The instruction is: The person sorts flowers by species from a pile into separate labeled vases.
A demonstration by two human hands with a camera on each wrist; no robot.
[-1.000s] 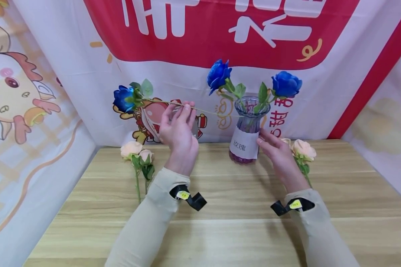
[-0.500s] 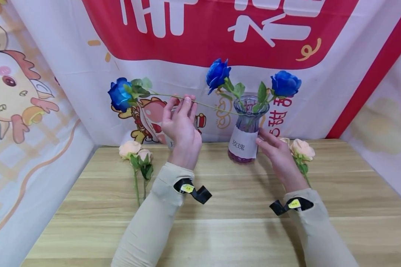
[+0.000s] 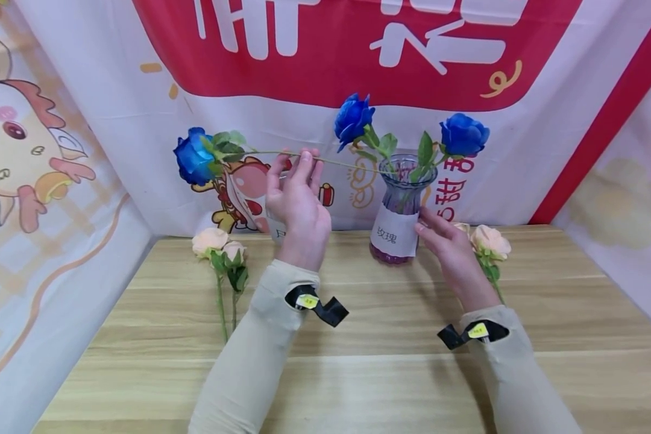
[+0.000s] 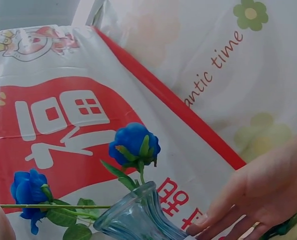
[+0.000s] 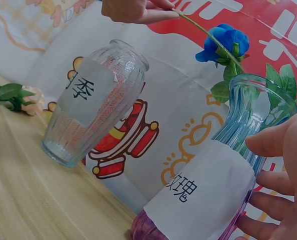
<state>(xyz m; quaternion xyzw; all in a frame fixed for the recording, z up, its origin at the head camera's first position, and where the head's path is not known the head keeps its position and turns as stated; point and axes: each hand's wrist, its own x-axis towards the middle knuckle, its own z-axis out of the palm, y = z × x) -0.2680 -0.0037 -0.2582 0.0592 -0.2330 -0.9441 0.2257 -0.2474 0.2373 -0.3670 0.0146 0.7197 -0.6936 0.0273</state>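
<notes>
My left hand (image 3: 302,214) pinches the thin stem of a blue rose (image 3: 194,158) between thumb and fingers. The rose lies nearly level, bloom to the left, and its stem end is right at the rim of a ribbed glass vase (image 3: 407,202). Purple at its foot, the vase stands upright with a white paper label. Two more blue roses stand in it, one leaning left (image 3: 354,122), one leaning right (image 3: 465,135). Against the vase's right side rest the extended fingertips of my right hand (image 3: 457,262); the right wrist view shows thumb and fingers (image 5: 268,202) along that side.
A second clear glass vase (image 5: 96,100) with a paper label stands behind my left hand, mostly hidden in the head view. Pale pink roses (image 3: 210,241) lie on the wooden table (image 3: 358,386) at left, and others (image 3: 490,242) lie beyond my right hand. A printed cloth hangs behind.
My left hand has moved slightly right and up, bringing the stem end from below the vase's rim up to it. My right hand stays at the vase.
</notes>
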